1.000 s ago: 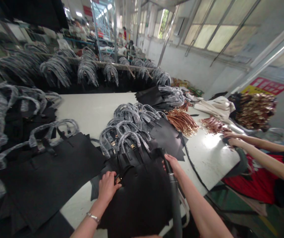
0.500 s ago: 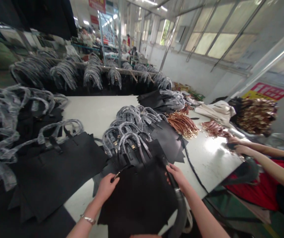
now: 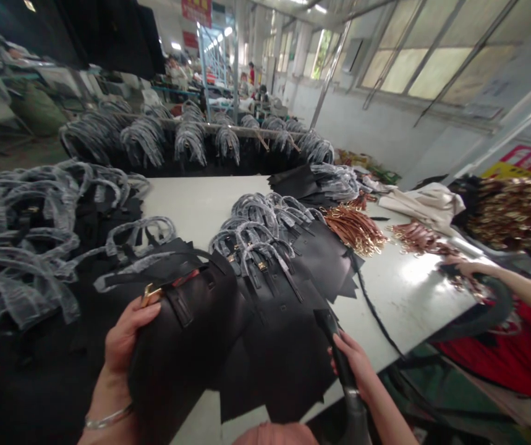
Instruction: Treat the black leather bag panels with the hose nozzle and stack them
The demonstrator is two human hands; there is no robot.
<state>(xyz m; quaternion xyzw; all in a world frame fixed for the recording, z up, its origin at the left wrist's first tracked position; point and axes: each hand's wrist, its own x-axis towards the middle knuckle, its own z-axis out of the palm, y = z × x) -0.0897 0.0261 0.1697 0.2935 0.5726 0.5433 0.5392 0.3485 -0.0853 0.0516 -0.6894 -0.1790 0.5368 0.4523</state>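
Note:
My left hand [image 3: 128, 330] grips the upper edge of a black leather bag panel [image 3: 186, 334], by its gold buckle [image 3: 151, 293]. The panel is lifted and bent, its strap tabs facing up. In my right hand [image 3: 355, 361] is a black tube-shaped tool [image 3: 342, 358] with a flat, wide end; a thick hose seems to run down from its lower end. Below the tool lies another black panel [image 3: 279, 352] on the table. Beyond it is a pile of bag panels with plastic-wrapped handles [image 3: 258, 238].
More wrapped handles [image 3: 38, 210] are heaped at left. Brown straps with gold clasps [image 3: 355, 228] lie to the right on the white table [image 3: 191, 198]. A co-worker's hand [image 3: 464, 269] works at the right edge. Behind the table is a rail of hanging wrapped handles [image 3: 191, 139].
My left hand has moved left with a panel, lifting it off the one beneath and showing its buckle. My right hand, still on the tool, has shifted slightly right and down.

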